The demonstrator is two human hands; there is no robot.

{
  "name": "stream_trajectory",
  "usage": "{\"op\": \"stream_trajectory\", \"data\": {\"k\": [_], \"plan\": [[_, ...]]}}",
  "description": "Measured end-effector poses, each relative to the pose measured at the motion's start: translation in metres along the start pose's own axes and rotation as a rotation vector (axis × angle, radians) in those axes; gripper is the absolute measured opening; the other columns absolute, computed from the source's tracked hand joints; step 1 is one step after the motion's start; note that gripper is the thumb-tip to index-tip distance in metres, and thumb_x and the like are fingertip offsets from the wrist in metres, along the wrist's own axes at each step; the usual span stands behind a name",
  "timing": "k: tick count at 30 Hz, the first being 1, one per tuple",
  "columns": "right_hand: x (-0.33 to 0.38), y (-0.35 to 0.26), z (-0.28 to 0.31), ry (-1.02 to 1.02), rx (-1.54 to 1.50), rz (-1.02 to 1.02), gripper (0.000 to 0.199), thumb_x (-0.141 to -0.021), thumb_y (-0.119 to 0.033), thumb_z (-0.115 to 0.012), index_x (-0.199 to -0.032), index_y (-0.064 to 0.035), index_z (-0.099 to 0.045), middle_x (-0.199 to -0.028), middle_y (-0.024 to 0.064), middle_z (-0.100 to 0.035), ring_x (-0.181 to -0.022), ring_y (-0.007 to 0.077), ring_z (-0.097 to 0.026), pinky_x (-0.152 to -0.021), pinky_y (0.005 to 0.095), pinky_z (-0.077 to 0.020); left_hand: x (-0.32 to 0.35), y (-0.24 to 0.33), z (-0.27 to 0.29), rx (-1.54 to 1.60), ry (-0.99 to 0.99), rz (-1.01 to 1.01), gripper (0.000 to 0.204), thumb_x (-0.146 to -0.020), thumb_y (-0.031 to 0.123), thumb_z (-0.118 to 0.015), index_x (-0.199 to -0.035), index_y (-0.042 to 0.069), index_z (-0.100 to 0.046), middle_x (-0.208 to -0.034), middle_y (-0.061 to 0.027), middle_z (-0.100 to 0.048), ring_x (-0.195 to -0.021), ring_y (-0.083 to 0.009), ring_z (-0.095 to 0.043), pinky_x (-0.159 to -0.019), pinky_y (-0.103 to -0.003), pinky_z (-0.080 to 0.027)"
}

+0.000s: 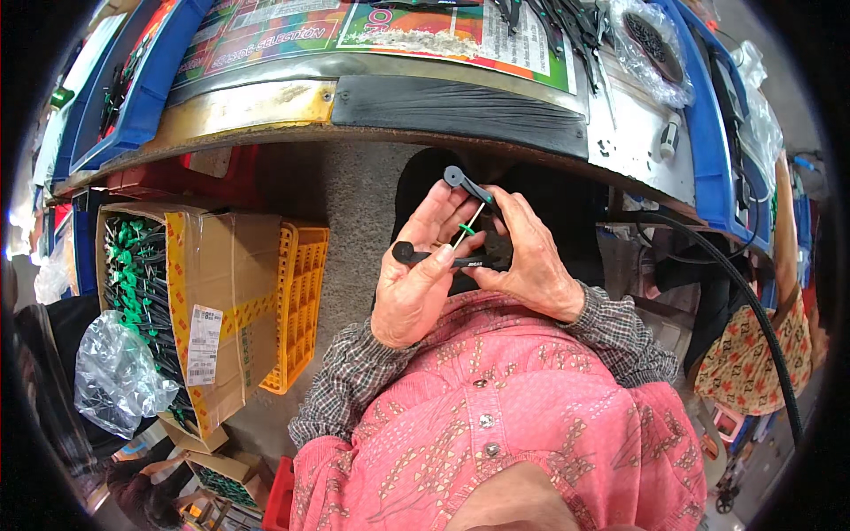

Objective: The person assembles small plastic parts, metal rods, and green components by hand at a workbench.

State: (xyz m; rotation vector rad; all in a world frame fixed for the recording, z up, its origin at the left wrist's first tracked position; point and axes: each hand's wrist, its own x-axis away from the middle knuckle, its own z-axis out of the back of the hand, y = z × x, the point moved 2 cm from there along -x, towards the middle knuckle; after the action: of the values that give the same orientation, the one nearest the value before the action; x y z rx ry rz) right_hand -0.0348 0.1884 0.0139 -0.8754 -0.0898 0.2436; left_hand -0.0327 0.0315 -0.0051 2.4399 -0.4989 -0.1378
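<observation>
In front of my waist, both hands hold a black two-armed piece [472,262] with round ends; its exact kind I cannot make out. Its arms spread apart toward the left. Between them runs a thin pale rod with a small green part [466,230] on it. My left hand [403,296] has its thumb pressed on the lower arm near the round end, while its fingers lie behind the upper one. My right hand [537,257] closes its fingers and thumb around the right side, partly hiding where the arms meet.
The workbench edge [460,115] curves ahead, with black pieces [571,31] and a plastic-wrapped round object [649,44] on top. Blue bins [133,84] flank it. At left stand a carton [235,301] of black-and-green pieces and a yellow crate [301,301]. A black cable [753,301] arches at right.
</observation>
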Motion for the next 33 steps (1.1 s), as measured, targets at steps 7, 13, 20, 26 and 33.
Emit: {"op": "stream_trajectory", "data": {"k": [7,13,20,26,33], "plan": [[-0.001,0.004,-0.003,0.091,-0.036,0.087,0.091,-0.055,-0.014,-0.085,-0.131,0.0029,-0.038,-0.101,0.0147,-0.049,-0.082,0.0273,-0.053,-0.072,0.0369,-0.0478,-0.003,0.001,-0.004,0.117,0.027,0.012,0.064,-0.096,0.016,-0.052,-0.148,0.001,-0.017,-0.15,-0.0182,-0.028,-0.138,-0.0294,-0.032,-0.108,-0.044,-0.033],[-0.003,0.006,0.0,0.073,-0.026,0.109,0.093,-0.053,-0.016,-0.087,-0.13,0.0026,-0.038,-0.101,0.0158,-0.05,-0.083,0.0294,-0.054,-0.073,0.0391,-0.0477,-0.002,-0.004,-0.01,0.089,0.056,0.06,0.062,-0.096,0.013,-0.05,-0.147,0.001,-0.018,-0.147,-0.0209,-0.033,-0.135,-0.0325,-0.036,-0.109,-0.048,-0.034],[-0.004,0.017,0.001,0.098,-0.058,0.136,0.081,-0.057,-0.01,-0.081,-0.128,0.0026,-0.043,-0.106,0.0147,-0.053,-0.09,0.0263,-0.057,-0.078,0.0325,-0.049,-0.001,-0.005,-0.001,-0.138,-0.013,0.04,0.066,-0.092,0.015,-0.058,-0.147,0.003,-0.023,-0.146,-0.0188,-0.035,-0.133,-0.0303,-0.039,-0.108,-0.045,-0.034],[-0.003,0.016,0.002,0.042,-0.109,0.025,0.077,-0.059,-0.008,-0.078,-0.127,0.0031,-0.044,-0.109,0.0162,-0.053,-0.095,0.0285,-0.057,-0.081,0.033,-0.0491,-0.003,-0.002,-0.004,0.082,0.013,0.0,0.073,-0.093,0.031,-0.058,-0.148,0.003,-0.02,-0.148,-0.0162,-0.032,-0.136,-0.0286,-0.034,-0.109,-0.043,-0.03],[-0.001,0.017,0.003,0.042,-0.107,0.083,0.08,-0.058,-0.011,-0.081,-0.127,0.0024,-0.044,-0.108,0.0163,-0.053,-0.092,0.0286,-0.057,-0.078,0.0327,-0.0488,-0.011,-0.003,-0.002,-0.03,0.024,-0.012,0.076,-0.091,0.033,-0.058,-0.149,0.007,-0.018,-0.148,-0.0178,-0.031,-0.133,-0.0297,-0.036,-0.104,-0.044,-0.038]]}}
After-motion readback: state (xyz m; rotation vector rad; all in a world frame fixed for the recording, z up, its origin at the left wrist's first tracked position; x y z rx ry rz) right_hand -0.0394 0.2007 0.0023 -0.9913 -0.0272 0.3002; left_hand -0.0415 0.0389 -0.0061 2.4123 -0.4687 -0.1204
